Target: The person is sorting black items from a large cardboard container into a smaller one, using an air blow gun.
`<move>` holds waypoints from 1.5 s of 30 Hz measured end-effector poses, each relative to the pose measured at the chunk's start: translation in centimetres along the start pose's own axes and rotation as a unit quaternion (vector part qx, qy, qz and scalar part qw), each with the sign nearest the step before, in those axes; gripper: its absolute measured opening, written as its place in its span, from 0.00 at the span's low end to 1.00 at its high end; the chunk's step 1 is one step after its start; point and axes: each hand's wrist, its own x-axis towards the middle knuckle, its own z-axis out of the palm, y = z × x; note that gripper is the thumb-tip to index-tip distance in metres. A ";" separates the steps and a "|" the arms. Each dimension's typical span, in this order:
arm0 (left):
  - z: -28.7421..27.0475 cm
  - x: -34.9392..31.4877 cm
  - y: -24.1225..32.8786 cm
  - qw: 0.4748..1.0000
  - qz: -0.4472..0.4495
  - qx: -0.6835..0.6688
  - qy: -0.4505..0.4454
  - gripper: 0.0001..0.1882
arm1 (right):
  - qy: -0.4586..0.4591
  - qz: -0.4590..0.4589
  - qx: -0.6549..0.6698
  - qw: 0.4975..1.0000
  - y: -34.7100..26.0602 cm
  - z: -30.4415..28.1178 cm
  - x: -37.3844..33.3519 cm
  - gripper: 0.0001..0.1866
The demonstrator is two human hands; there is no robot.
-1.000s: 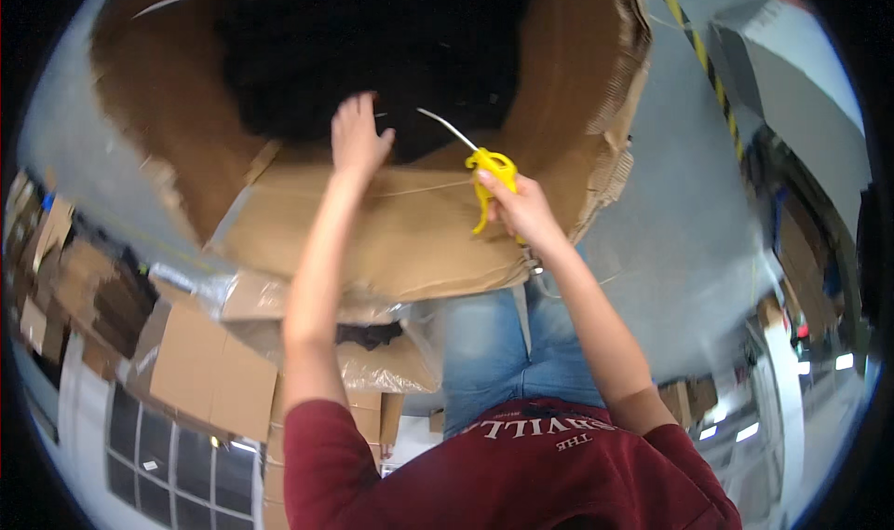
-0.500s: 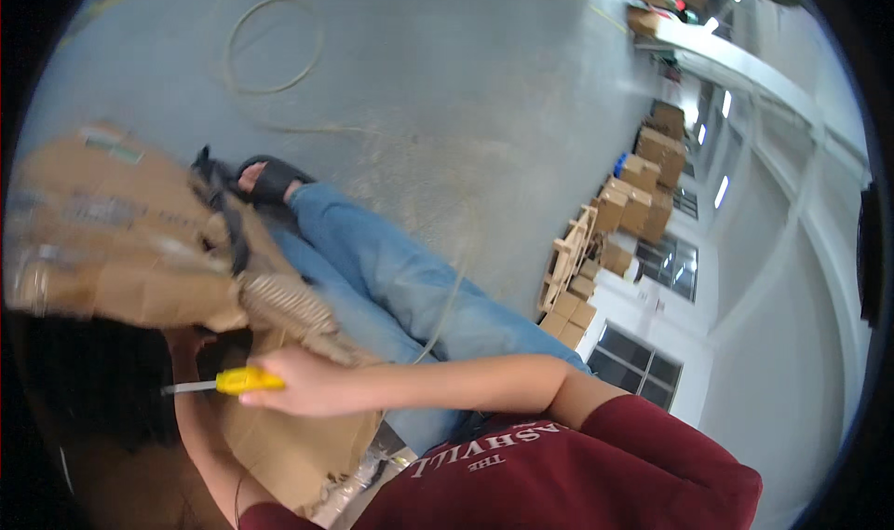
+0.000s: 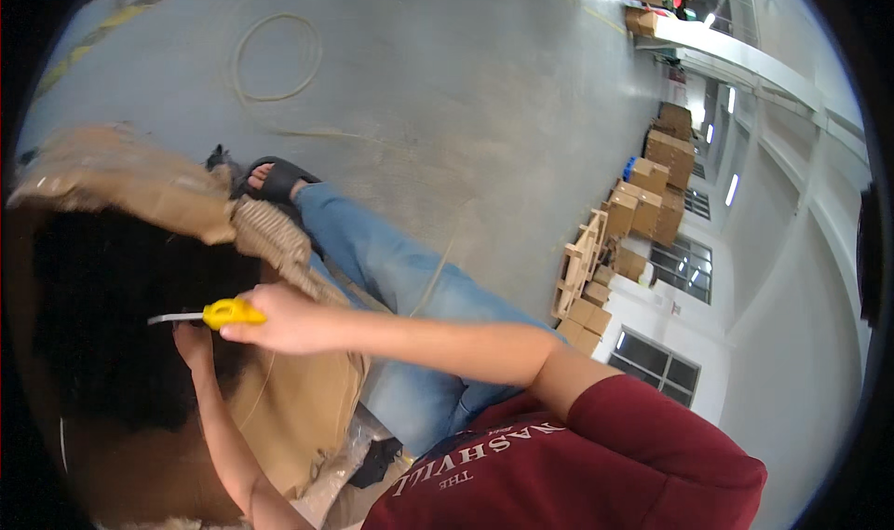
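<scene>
My right hand [image 3: 291,319] is wrapped round the yellow handle of a hand tool [image 3: 233,314]. Its slim metal shaft points left and ends in a slightly curved tip; the exact kind does not show. Just below the shaft, my left hand [image 3: 193,344] reaches into a dark area [image 3: 112,316] inside a large opened cardboard box [image 3: 298,409]. Shadow hides the left fingertips, and whatever they touch cannot be made out. Torn flaps with a crumpled corrugated edge [image 3: 270,234] stand along the box's far side.
My legs in blue jeans [image 3: 391,260] stretch beside the box, a black sandal [image 3: 275,181] on one foot. A pale hose [image 3: 279,97] lies coiled on the grey floor. Clear plastic wrap [image 3: 340,460] lies near my waist. Stacked cartons [image 3: 643,204] and a wooden pallet [image 3: 579,265] line the wall.
Both hands now appear higher in the view, the tool still in the right one. The upper flap has shifted up, showing more of the box's dark inside. The view has shifted slightly.
</scene>
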 end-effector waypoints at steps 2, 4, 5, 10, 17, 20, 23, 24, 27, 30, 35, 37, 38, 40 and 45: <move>-7.5 -5.2 0.3 0.992 -0.009 -0.049 0.120 0.28 | -0.092 0.042 0.025 0.995 -5.2 0.1 -2.2 0.21; -13.0 -8.2 4.0 0.974 -0.125 -0.144 0.118 0.29 | -0.178 0.077 0.050 0.980 -7.9 -0.2 -3.9 0.20; -15.3 -10.6 3.1 0.973 -0.152 -0.111 0.132 0.28 | -0.194 0.064 0.033 0.978 -9.4 0.7 -4.9 0.21; -20.1 -20.3 5.2 0.850 -0.166 -0.424 0.263 0.18 | -0.065 -0.122 -0.191 0.972 -13.9 0.4 -10.9 0.23; -25.4 -30.1 18.1 0.539 -0.137 -0.709 0.433 0.20 | -0.140 -0.096 -0.323 0.931 -22.0 -5.3 -19.3 0.22; -28.3 -32.4 22.2 0.547 -0.116 -0.661 0.500 0.20 | -0.138 -0.142 -0.321 0.926 -25.4 -6.5 -22.4 0.21; -30.5 -33.6 24.1 0.511 -0.095 -0.642 0.564 0.23 | -0.148 -0.184 -0.310 0.921 -27.0 -7.1 -22.8 0.22; -31.0 -34.1 24.2 0.486 -0.084 -0.651 0.577 0.23 | -0.208 -0.110 -0.309 0.922 -28.1 -7.1 -23.5 0.22; -33.5 -35.0 25.5 0.432 -0.086 -0.674 0.593 0.25 | -0.156 -0.220 -0.274 0.923 -28.5 -7.5 -23.2 0.22; -34.8 -34.9 26.1 0.370 -0.132 -0.686 0.612 0.31 | -0.246 -0.121 -0.317 0.908 -31.1 -7.9 -25.5 0.22; -36.8 -34.5 27.1 0.366 -0.214 -0.674 0.605 0.41 | -0.168 -0.233 -0.286 0.914 -30.7 -10.0 -24.5 0.20; -37.2 -34.3 27.0 0.353 -0.211 -0.693 0.592 0.43 | -0.190 -0.206 -0.296 0.913 -30.9 -10.6 -24.7 0.20; -37.5 -34.2 26.9 0.338 -0.205 -0.714 0.578 0.44 | -0.111 -0.191 -0.287 0.932 -32.2 -10.6 -26.1 0.20; -38.1 -34.5 26.4 0.328 -0.179 -0.726 0.578 0.45 | -0.224 -0.156 -0.281 0.920 -31.9 -11.5 -24.7 0.21; -38.9 -35.7 27.4 0.368 -0.137 -0.727 0.563 0.45 | -0.212 -0.186 -0.281 0.917 -33.0 -10.9 -25.1 0.23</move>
